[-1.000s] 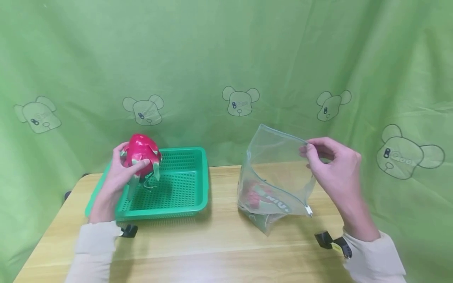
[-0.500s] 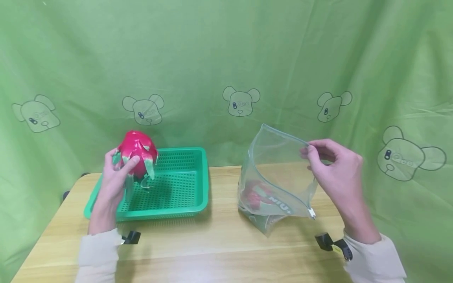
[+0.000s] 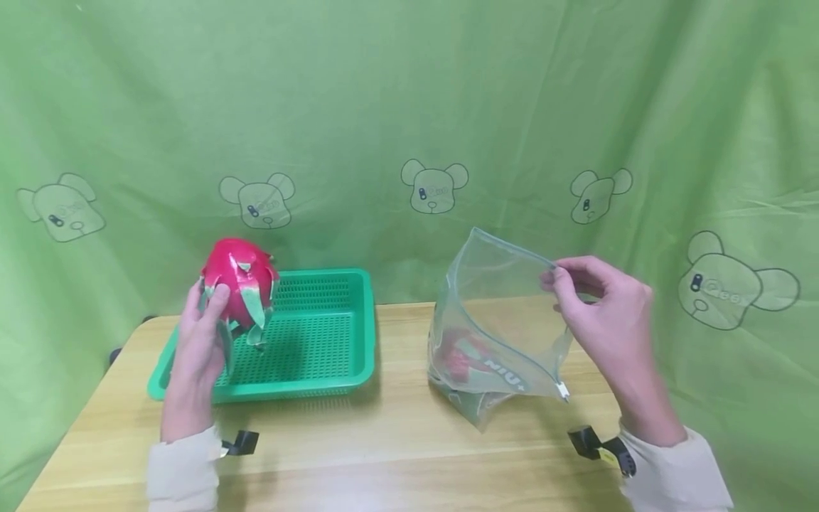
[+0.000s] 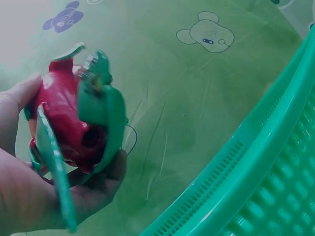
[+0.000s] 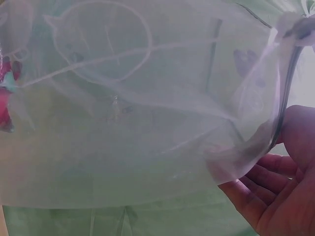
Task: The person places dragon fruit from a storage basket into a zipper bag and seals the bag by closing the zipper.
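My left hand [image 3: 198,345] grips a dragon fruit [image 3: 235,274], bright pink-red with green-tipped scales, above the left part of a green plastic basket [image 3: 370,334]. In the left wrist view the fruit [image 4: 64,108] lies between thumb and fingers, its green leaves sticking out toward the camera. On the right, my right hand [image 3: 604,306] pinches the top edge of a clear zip bag [image 3: 505,277] with a white slider [image 3: 563,390]. The bag's mouth stands wide. Another red and green fruit [image 3: 462,359] shows through its wall at the bottom.
Basket and bag stand apart on a light wooden table [image 3: 397,441]. Behind and to the sides hangs a green curtain [image 3: 358,107] with printed bear heads. The basket's rim [image 4: 275,162] rises close to the left hand in the left wrist view.
My left hand has drawn the dragon fruit leftward and turned it, so more of its scales face the camera. The right hand and the bag have barely moved.
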Demonstrator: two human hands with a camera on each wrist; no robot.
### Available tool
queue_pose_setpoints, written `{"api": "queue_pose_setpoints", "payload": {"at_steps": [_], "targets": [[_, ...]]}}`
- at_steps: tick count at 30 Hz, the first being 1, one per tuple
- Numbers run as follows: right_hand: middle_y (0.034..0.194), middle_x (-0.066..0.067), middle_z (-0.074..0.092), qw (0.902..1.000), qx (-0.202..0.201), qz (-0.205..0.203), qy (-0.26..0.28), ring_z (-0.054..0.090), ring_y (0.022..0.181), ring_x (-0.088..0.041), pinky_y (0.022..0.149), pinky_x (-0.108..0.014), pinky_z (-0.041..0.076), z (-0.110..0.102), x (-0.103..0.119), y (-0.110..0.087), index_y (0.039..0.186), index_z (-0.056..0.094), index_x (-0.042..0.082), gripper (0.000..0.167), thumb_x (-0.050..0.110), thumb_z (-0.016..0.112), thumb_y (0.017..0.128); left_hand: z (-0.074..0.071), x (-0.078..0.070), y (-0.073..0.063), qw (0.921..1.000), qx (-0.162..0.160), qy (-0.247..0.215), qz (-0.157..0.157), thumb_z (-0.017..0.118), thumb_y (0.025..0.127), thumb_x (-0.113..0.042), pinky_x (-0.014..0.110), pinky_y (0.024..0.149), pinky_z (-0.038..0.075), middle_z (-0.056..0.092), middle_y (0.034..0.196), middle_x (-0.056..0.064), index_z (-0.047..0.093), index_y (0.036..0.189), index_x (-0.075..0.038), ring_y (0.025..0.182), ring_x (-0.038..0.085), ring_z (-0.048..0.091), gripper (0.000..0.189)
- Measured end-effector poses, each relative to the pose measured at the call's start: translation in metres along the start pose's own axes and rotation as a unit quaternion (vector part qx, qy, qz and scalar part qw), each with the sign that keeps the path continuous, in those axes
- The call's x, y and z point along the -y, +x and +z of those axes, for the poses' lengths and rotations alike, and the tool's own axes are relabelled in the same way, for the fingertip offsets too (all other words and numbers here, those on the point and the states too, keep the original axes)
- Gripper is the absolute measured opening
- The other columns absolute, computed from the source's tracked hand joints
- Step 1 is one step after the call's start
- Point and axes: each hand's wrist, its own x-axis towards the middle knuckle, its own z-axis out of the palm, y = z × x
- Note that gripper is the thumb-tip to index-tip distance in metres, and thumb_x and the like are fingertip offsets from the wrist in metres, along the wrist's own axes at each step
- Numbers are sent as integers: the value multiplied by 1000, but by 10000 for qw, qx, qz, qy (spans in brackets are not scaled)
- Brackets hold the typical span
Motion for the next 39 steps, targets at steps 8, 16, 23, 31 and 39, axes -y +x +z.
{"api": "queue_pose_setpoints", "payload": {"at_steps": [8, 16, 23, 31, 39], "targets": [[97, -12, 77, 10000, 47, -33, 11, 70, 80, 0, 65, -15, 57, 2, 1, 1, 109, 74, 2, 18, 12, 63, 100, -4, -2, -4, 9979, 292, -571, -27, 49, 106, -47, 56, 120, 16, 30, 161, -3, 33, 158, -34, 149, 21, 20, 56], [96, -12, 77, 10000, -43, -38, -13, 70, 79, -1, 64, -15, 57, 0, 0, -2, 108, 75, 2, 16, 10, 63, 100, -2, 0, -5, 9891, 1050, -994, -278, 44, 105, -53, 35, 113, 35, 15, 166, 1, 24, 162, -37, 149, 26, 17, 63], [97, -14, 77, 10000, -33, -74, 2, 69, 79, 2, 64, -15, 57, 2, 0, -2, 109, 74, 2, 17, 11, 63, 100, -2, 6, -3, 9802, 1313, -1458, -258, 65, 99, -44, 31, 108, 42, 35, 159, 0, 33, 159, -31, 142, 23, 36, 69], [96, -12, 77, 9998, -158, -30, 108, 71, 80, -1, 64, -17, 57, 5, 0, -4, 107, 75, 1, 16, 9, 64, 99, 3, 9, -4, 9750, 1459, -1635, -357, 65, 102, -18, 28, 105, 47, 40, 156, 2, 32, 160, -33, 135, 21, 48, 68], [97, -12, 77, 9995, -273, 24, 141, 71, 79, -1, 63, -16, 57, 11, 2, -4, 107, 76, 2, 15, 8, 65, 99, 6, 5, -9, 9849, 1282, -1143, -233, 63, 101, -12, 36, 118, 35, 19, 168, 0, 19, 164, -38, 150, 22, 26, 80]]}}
